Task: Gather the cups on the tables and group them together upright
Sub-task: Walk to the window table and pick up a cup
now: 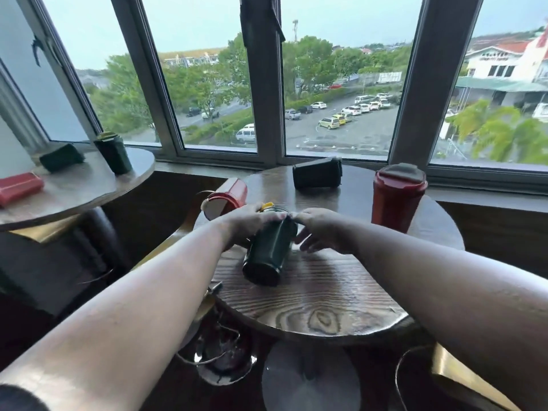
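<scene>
A dark green cup is tilted on the round wooden table, its base toward me. My left hand grips its top end near a yellow lid. My right hand touches its right side with fingers spread. On this table a red cup stands upright at the right, a red cup lies on its side at the left edge, and a dark cup lies on its side at the back.
A second round table at the left holds an upright green cup, a green cup on its side and a red cup on its side. Windows run behind both tables. A dark chair stands between the tables.
</scene>
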`<state>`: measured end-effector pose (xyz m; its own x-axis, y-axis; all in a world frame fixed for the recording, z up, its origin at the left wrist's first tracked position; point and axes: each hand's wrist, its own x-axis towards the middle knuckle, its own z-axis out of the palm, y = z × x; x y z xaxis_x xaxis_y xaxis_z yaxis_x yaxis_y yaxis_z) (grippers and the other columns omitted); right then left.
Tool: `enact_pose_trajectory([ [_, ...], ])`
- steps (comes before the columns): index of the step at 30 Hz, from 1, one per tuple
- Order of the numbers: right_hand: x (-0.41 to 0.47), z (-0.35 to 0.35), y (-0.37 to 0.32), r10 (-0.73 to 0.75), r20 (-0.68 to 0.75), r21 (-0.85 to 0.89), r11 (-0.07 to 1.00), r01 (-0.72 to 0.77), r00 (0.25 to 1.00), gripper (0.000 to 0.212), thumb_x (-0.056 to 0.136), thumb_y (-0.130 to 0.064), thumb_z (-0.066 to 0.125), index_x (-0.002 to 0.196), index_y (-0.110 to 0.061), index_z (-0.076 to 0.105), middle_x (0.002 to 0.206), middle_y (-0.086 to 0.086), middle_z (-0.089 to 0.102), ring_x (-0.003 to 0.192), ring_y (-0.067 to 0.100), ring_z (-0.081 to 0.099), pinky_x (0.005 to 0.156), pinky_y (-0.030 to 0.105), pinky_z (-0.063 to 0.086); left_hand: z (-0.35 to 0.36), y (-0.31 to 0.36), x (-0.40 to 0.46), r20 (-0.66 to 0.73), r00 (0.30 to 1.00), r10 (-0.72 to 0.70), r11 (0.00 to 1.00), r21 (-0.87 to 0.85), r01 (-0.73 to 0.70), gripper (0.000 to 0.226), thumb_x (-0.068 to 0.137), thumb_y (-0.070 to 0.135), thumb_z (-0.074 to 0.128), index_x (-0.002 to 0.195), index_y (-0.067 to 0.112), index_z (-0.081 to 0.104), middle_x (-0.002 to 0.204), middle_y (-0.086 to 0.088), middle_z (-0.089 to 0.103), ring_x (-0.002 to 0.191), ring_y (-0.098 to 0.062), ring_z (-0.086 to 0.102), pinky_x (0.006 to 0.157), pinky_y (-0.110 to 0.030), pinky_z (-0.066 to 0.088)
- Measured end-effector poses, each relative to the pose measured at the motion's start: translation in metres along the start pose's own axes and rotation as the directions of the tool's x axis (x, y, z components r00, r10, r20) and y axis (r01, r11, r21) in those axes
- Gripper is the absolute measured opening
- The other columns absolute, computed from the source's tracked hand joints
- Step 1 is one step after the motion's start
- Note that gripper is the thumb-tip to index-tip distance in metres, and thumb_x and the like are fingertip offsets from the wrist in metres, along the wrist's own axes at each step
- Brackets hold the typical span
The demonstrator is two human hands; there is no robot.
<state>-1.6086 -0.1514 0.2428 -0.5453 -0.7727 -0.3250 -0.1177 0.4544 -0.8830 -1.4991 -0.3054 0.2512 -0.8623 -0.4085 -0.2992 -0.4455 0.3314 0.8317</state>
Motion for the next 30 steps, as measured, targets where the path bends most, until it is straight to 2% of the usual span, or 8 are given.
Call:
enact_pose_trajectory([
  [4,0.009,-0.007,0.004,-0.023,0.088,0.075,0.997,0.016,0.996,0.034,0.097,-0.048,0.048,0.095,-0.015,0.057,0.083,0.013,0.059,0.062,0.022,0.058,0.057,0.027,0.046,0.003,-0.001,0.012,-0.025,0.999,0.035,0.999,-0.022,-0.035,0.051,0.081,0.056,0.070,0.122,0.026,0.061,0.113,-0.006,0.074,0.100,-0.023,0.073,0.070,-0.035,0.058],
  [10,0.021,-0.027,-0.001,-0.148,0.026,0.162,0.977,0.142,0.989,0.025,0.098,-0.039,0.049,0.099,-0.015,0.055,0.083,0.009,0.057,0.068,0.021,0.057,0.063,0.028,0.050,0.008,0.016,0.023,-0.136,0.971,0.194,0.973,-0.101,-0.209,0.026,0.087,0.040,0.074,0.104,0.023,0.066,0.097,-0.001,0.073,0.089,-0.017,0.070,0.064,-0.029,0.056],
  [12,0.026,-0.031,-0.006,-0.202,-0.025,0.189,0.961,0.203,0.979,0.025,0.098,-0.036,0.052,0.107,-0.013,0.055,0.082,0.004,0.058,0.068,0.017,0.058,0.066,0.028,0.050,0.005,0.020,0.028,-0.200,0.940,0.276,0.949,-0.098,-0.300,0.040,0.079,0.043,0.079,0.109,0.020,0.065,0.098,-0.003,0.074,0.091,-0.019,0.070,0.063,-0.029,0.056],
  [16,0.032,-0.037,-0.014,-0.314,-0.117,0.280,0.900,0.334,0.942,0.022,0.095,-0.021,0.060,0.115,-0.014,0.055,0.094,0.008,0.057,0.071,0.013,0.060,0.070,0.030,0.053,-0.004,0.020,0.037,-0.312,0.839,0.445,0.891,0.065,-0.449,0.048,0.070,0.049,0.083,0.106,0.026,0.061,0.100,0.000,0.070,0.093,-0.019,0.069,0.078,-0.032,0.058],
  [19,0.029,-0.040,-0.014,-0.417,-0.170,0.268,0.853,0.449,0.893,0.026,0.088,-0.009,0.066,0.112,-0.013,0.057,0.087,0.008,0.053,0.068,0.009,0.058,0.066,0.022,0.052,-0.005,0.017,0.036,-0.363,0.754,0.548,0.834,0.168,-0.526,0.059,0.058,0.061,0.082,0.100,0.030,0.055,0.096,0.002,0.068,0.086,-0.018,0.068,0.072,-0.037,0.060],
  [21,0.025,-0.040,-0.012,-0.474,-0.213,0.194,0.836,0.512,0.854,0.031,0.078,-0.013,0.072,0.107,-0.017,0.060,0.084,0.004,0.052,0.069,0.009,0.055,0.068,0.021,0.049,-0.003,0.012,0.037,-0.370,0.707,0.603,0.797,0.232,-0.558,0.060,0.058,0.061,0.083,0.099,0.030,0.051,0.096,0.001,0.067,0.087,-0.019,0.067,0.073,-0.039,0.059],
  [26,0.017,-0.039,0.000,-0.549,-0.266,-0.016,0.824,0.566,0.793,0.039,0.063,-0.031,0.072,0.101,-0.034,0.062,0.097,0.010,0.059,0.080,0.018,0.060,0.077,0.037,0.054,0.004,0.001,0.042,-0.342,0.574,0.744,0.668,0.348,-0.658,0.068,0.061,0.064,0.083,0.103,0.026,0.045,0.109,-0.001,0.058,0.096,-0.028,0.063,0.074,-0.052,0.056],
  [30,0.014,-0.038,0.010,-0.588,-0.235,-0.063,0.804,0.592,0.774,0.039,0.066,-0.028,0.075,0.101,-0.040,0.060,0.111,0.010,0.059,0.099,0.032,0.065,0.084,0.053,0.056,0.009,-0.003,0.038,-0.300,0.486,0.821,0.571,0.427,-0.701,0.073,0.063,0.059,0.084,0.106,0.015,0.045,0.110,-0.003,0.054,0.101,-0.025,0.054,0.070,-0.051,0.056],
])
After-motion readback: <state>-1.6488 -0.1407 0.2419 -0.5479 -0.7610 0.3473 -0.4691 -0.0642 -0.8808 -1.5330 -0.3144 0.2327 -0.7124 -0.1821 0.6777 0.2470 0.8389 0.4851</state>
